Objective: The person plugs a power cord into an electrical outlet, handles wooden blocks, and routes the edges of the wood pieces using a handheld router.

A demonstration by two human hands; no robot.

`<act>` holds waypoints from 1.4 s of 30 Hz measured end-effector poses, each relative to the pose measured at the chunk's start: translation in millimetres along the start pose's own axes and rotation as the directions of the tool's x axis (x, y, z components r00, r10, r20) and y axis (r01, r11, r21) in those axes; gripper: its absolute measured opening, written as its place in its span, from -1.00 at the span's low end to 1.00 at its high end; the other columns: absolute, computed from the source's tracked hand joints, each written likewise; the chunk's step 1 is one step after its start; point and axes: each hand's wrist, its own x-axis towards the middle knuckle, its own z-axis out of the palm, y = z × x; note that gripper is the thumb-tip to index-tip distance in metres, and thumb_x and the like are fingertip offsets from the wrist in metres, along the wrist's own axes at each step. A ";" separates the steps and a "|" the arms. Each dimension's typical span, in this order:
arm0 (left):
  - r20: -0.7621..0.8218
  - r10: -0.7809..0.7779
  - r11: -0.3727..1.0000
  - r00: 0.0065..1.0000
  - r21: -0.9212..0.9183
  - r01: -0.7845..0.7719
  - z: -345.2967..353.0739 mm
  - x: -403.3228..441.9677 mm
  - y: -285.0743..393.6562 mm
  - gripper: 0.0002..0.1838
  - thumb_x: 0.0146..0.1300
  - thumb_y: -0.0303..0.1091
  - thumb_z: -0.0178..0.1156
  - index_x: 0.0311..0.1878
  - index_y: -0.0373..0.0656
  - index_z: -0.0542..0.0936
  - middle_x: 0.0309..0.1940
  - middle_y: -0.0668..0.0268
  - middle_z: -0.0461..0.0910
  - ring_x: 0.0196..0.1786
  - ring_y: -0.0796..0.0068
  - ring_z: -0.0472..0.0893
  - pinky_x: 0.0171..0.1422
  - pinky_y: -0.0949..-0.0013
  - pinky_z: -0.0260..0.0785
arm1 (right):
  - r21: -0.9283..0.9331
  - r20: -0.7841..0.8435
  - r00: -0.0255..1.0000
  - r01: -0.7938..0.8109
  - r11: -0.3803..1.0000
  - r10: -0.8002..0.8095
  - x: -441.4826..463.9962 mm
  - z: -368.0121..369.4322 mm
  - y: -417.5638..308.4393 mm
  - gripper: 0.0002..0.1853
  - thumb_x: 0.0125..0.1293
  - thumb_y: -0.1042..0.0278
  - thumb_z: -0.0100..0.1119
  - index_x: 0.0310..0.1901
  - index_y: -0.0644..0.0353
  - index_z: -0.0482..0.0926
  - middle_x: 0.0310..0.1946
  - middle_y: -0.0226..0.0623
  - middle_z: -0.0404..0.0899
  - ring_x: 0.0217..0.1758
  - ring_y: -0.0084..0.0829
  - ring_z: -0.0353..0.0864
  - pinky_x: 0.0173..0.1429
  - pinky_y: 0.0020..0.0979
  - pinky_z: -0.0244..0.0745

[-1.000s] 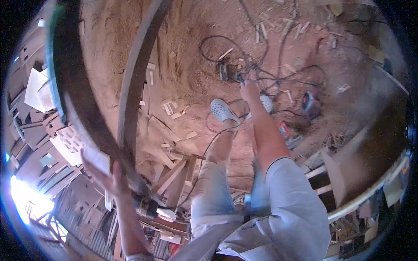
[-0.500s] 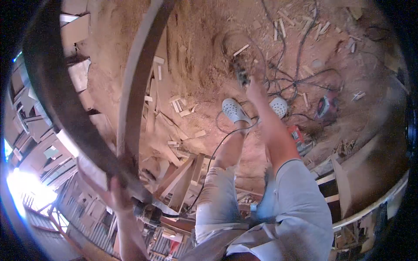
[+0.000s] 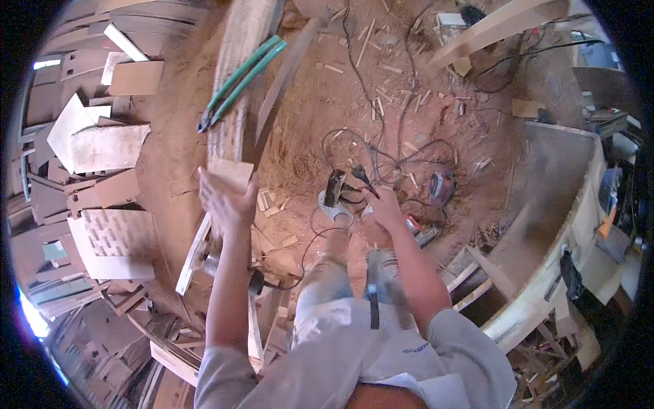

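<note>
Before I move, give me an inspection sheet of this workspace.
Surface: reddish-brown dirt ground, uneven.
Job's things: long pale wooden board with a long green-handled tool lying across it; flat pale wooden piece near the left hand.
Clutter: small pale wood offcuts scattered about; red-and-dark power tool on the ground.
Hands: left open, fingers spread, contact with the piece unclear; right hand closed on a black plug-ended cord.
Cables: dark cables looped and crossing beyond the feet, likely a trip risk.
Surroundings: stacked panels at left; large curved wooden structure at right.
</note>
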 end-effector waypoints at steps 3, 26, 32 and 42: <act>-0.029 0.051 0.998 0.998 -0.025 -0.051 -7.9 -3.3 -3.0 0.56 0.16 0.64 0.39 0.77 -0.51 -0.09 0.72 -0.33 0.12 0.79 -0.23 0.10 0.86 -0.24 -0.10 | 0.011 -0.059 0.998 -0.006 1.000 0.007 -64.5 -26.2 -46.2 -0.54 0.57 -0.04 0.34 0.00 0.31 0.76 -0.29 0.17 0.73 -0.17 0.02 0.78 -0.01 -0.05 0.59; 0.638 0.508 0.476 0.578 -0.768 0.429 -103.9 -293.9 -8.6 -0.41 0.30 0.19 0.65 -0.23 -0.21 0.66 -0.49 0.46 0.61 -0.49 0.65 0.56 -0.44 0.41 0.39 | 0.129 0.109 0.908 0.392 0.911 -0.406 -342.2 -29.0 -101.9 -0.68 0.48 0.22 0.48 0.05 0.33 0.78 -0.25 -0.26 0.80 -0.15 -0.48 0.73 0.00 -0.32 0.63; 0.513 0.625 0.435 0.588 -0.855 0.284 -125.9 -379.5 -9.0 -0.39 0.25 0.12 0.70 -0.02 -0.25 0.71 -0.37 0.41 0.69 -0.38 0.64 0.63 -0.35 0.41 0.47 | 0.072 0.001 0.967 0.254 0.965 -0.254 -412.8 -38.4 -67.5 -0.56 0.29 0.20 0.62 0.15 0.19 0.80 -0.01 -0.14 0.84 0.06 -0.29 0.81 0.18 -0.21 0.68; 0.449 0.453 0.101 0.770 -0.884 0.456 -154.4 -451.1 -19.2 -0.60 0.56 -0.06 0.44 0.07 -0.28 0.74 -0.22 0.27 0.80 -0.17 0.52 0.73 -0.02 0.39 0.56 | -0.024 -0.157 0.982 0.098 0.995 -0.100 -448.3 -92.3 -30.5 -0.49 0.36 0.06 0.62 0.21 0.20 0.81 0.04 -0.05 0.86 0.03 -0.19 0.86 0.21 -0.20 0.72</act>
